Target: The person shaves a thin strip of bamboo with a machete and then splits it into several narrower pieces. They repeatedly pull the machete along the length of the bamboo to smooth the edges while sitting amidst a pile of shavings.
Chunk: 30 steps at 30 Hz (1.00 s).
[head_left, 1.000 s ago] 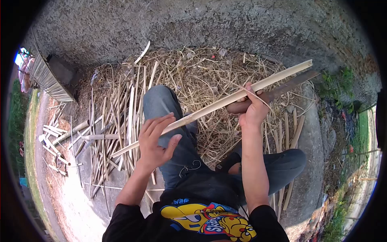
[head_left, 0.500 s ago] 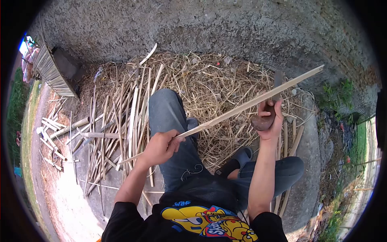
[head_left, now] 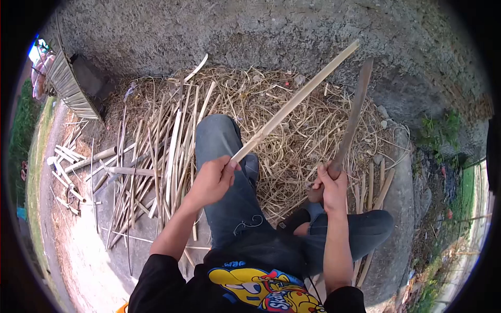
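A long pale bamboo strip [head_left: 297, 99] slants up and to the right, its lower end pinched in my left hand [head_left: 213, 181] over my raised knee. My right hand [head_left: 334, 190] is wrapped round the handle of a machete [head_left: 354, 115]. The dark blade points up towards the wall, to the right of the strip and apart from it. The rounded wooden butt of the handle shows below my fingers. Under both tools lies a thick layer of bamboo shavings [head_left: 282, 161].
A pile of split bamboo strips [head_left: 156, 161] lies to my left, with cut bamboo pieces [head_left: 68, 156] beyond it. More strips [head_left: 383, 182] lie beside my right leg. A rough wall [head_left: 250, 36] rises in front, and a slatted bamboo panel [head_left: 73, 86] stands at upper left.
The strip's far end has swung up and left, away from the machete. My right hand has moved down and slightly left, and the machete blade now shows at full length.
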Motion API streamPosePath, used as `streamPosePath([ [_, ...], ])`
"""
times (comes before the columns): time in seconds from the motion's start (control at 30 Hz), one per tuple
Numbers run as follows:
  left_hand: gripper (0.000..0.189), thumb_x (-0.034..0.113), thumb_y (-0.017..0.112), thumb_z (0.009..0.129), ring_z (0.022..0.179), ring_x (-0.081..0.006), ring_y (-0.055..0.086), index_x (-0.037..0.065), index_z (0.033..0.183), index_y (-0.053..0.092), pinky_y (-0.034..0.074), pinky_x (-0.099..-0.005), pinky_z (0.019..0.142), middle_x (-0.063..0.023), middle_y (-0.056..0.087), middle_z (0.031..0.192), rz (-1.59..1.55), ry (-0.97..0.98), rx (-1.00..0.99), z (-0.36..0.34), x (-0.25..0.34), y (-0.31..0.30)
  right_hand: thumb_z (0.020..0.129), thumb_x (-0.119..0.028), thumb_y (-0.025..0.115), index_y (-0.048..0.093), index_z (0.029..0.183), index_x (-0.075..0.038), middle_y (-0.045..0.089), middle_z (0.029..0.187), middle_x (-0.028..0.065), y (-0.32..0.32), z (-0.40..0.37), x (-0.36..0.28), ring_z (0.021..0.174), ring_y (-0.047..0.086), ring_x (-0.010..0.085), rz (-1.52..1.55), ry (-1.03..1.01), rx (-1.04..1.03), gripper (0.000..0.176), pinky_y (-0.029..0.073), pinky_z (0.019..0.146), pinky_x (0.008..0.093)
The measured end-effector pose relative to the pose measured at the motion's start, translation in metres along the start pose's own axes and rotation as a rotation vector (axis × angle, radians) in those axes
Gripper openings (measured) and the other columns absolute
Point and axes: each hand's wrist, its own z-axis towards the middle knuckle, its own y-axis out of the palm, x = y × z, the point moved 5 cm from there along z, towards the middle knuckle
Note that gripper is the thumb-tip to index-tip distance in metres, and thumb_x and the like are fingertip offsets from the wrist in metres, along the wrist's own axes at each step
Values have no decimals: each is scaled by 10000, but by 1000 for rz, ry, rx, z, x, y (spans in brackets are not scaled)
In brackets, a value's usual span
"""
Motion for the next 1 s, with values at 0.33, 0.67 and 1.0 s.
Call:
streamPosePath([
  [0.33,339,224,510,1064,500,-225,546,-2,840,626,427,-388,533,-101,554,574,101,96,20,-11,25,18,895,-692,624,599,797,-41,619,583,137,55,-7,-23,528,652,360,-1105,-481,-194,659,500,488,452],
  [0.67,298,185,564,1028,584,-404,618,-14,818,634,465,-469,598,-210,589,612,251,-69,6,-56,-9,-27,981,-654,515,636,787,-29,631,590,172,-20,88,-79,593,677,384,-1336,-338,94,666,522,545,487],
  [1.0,329,216,538,1052,482,-247,535,0,816,616,410,-389,515,-129,533,559,201,29,18,-37,8,-9,958,-689,513,606,818,-57,637,595,155,46,24,-63,566,683,377,-1385,-712,-187,655,550,516,492],
])
